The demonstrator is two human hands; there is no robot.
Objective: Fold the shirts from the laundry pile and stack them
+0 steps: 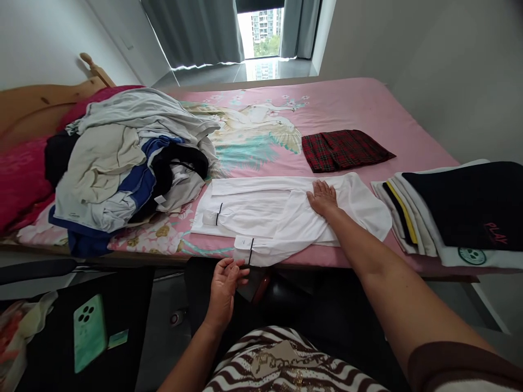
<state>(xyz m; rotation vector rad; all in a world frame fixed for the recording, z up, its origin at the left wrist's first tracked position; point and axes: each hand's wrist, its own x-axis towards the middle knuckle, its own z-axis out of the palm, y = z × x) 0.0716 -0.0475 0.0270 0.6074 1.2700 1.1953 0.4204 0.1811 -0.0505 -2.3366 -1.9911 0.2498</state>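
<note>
A white long-sleeved shirt (261, 212) lies partly folded along the near edge of the bed, its sleeves stretched toward the left. Dark bands mark the two cuffs; the nearer cuff (244, 246) reaches the mattress edge. My right hand (322, 197) rests flat on the shirt's upper right part, fingers spread. Just below the nearer cuff is my left hand (227, 283), its fingers loosely bent and apart, with no cloth visible between them. Whether its fingertips touch the cuff I cannot tell.
A heap of loose clothes (122, 158) covers the bed's left side. Beyond the shirt lies a folded red plaid garment (345, 149). Folded clothes (457, 212) are stacked at right. A green phone (90, 332) and a small card (118, 338) rest on a black surface at lower left.
</note>
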